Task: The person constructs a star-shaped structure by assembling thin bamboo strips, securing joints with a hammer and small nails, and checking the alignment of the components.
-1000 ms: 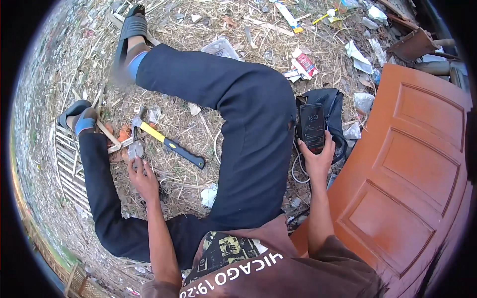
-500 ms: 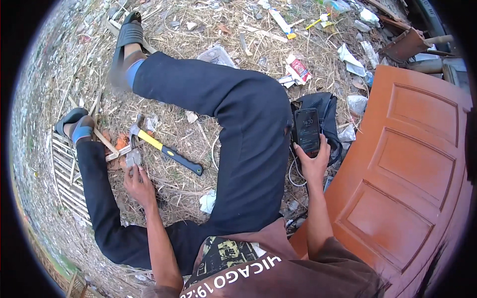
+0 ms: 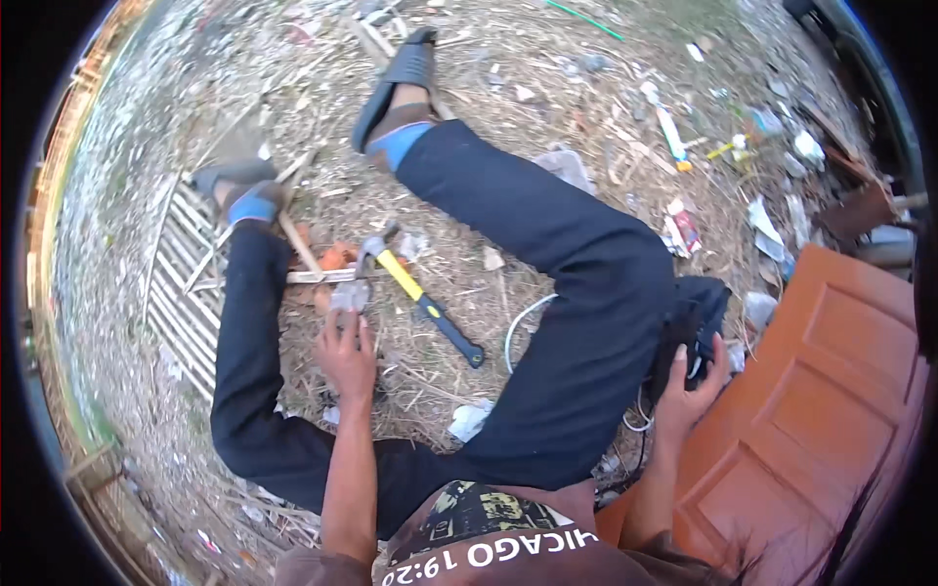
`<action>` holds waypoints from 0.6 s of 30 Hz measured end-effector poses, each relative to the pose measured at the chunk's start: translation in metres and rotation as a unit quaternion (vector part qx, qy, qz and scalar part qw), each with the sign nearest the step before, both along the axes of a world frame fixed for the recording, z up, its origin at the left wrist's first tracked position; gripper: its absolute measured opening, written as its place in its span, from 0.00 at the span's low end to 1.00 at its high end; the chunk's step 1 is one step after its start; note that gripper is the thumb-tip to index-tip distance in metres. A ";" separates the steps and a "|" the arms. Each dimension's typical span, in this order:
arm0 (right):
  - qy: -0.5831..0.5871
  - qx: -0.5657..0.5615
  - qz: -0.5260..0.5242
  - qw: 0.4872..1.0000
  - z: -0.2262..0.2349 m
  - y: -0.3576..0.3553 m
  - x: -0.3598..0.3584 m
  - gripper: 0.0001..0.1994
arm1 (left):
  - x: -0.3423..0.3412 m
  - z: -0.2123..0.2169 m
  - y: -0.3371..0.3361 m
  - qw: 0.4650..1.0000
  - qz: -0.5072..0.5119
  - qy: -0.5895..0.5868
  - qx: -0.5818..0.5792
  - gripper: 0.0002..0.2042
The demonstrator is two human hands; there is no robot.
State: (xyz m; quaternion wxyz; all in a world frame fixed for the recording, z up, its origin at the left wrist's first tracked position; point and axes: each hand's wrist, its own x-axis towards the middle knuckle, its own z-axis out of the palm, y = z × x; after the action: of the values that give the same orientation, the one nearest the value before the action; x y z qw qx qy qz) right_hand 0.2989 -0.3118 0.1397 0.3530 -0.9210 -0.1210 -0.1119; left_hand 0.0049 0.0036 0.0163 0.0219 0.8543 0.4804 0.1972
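My left hand (image 3: 348, 356) is between my spread legs, its fingertips closed on the near edge of a small clear plastic packet (image 3: 349, 296); its contents are too small to tell. Just right of it lies a claw hammer (image 3: 422, 301) with a yellow and black handle, its head by some thin wood strips (image 3: 318, 276). Beside my right knee, my right hand (image 3: 690, 393) has thumb and fingers around something dark against a black bag (image 3: 705, 298). I cannot make out the phone's screen there.
A reddish-brown panelled door (image 3: 811, 420) lies at the right. Bamboo slats (image 3: 186, 278) lie left, near my foot. Dry grass and scattered litter cover the ground, with a clear plastic tray (image 3: 565, 171) beyond my right leg and a white cable (image 3: 516, 332) beside it.
The view has shifted, so everything sits further right and lower. The lit phone screen seen in my right hand no longer shows. My left hand keeps its place at the plastic packet.
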 end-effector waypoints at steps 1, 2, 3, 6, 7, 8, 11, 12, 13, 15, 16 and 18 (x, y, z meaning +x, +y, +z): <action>-0.032 0.009 0.034 0.999 0.015 0.010 -0.002 0.22 | 0.004 0.002 0.000 1.000 -0.002 -0.002 -0.006 0.13; -0.045 0.080 0.078 0.993 0.027 0.036 -0.009 0.17 | 0.006 0.007 0.000 1.000 -0.003 -0.003 -0.012 0.13; -0.034 0.100 0.100 0.989 0.029 0.062 -0.020 0.17 | 0.002 0.009 0.001 1.000 0.007 0.001 -0.018 0.13; 0.003 0.156 0.343 0.926 0.036 0.130 -0.052 0.12 | 0.001 0.008 -0.001 0.999 0.018 -0.013 -0.043 0.15; 0.035 0.141 0.410 0.901 0.035 0.159 -0.065 0.10 | -0.001 0.007 -0.001 0.998 0.026 -0.024 -0.046 0.15; 0.090 0.121 0.459 0.876 0.023 0.186 -0.077 0.10 | -0.003 0.006 -0.002 0.998 0.034 -0.035 -0.050 0.15; 0.201 0.039 0.542 0.815 -0.024 0.248 -0.111 0.11 | 0.000 0.008 -0.003 0.997 0.039 -0.051 -0.043 0.14; 0.195 0.038 0.543 0.816 -0.036 0.264 -0.119 0.11 | 0.004 0.009 -0.004 0.995 0.032 -0.065 -0.063 0.14; 0.198 0.001 0.543 0.816 -0.049 0.277 -0.126 0.11 | 0.006 0.008 -0.005 0.993 0.027 -0.075 -0.083 0.14; 0.201 -0.033 0.549 0.810 -0.070 0.297 -0.137 0.12 | 0.001 0.006 -0.004 0.993 0.032 -0.084 -0.083 0.14; 0.163 -0.055 0.561 0.810 -0.075 0.306 -0.142 0.12 | -0.001 0.007 -0.004 0.992 0.027 -0.090 -0.086 0.15; 0.122 -0.073 0.575 0.806 -0.084 0.316 -0.148 0.13 | -0.002 0.007 -0.002 0.989 0.026 -0.105 -0.098 0.15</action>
State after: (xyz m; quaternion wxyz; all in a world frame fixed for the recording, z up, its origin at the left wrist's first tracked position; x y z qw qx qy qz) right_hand 0.1512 0.0038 0.0556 0.2966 -0.7117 -0.5921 0.2343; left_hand 0.0027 0.0020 0.0238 0.1510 0.8099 0.5143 0.2384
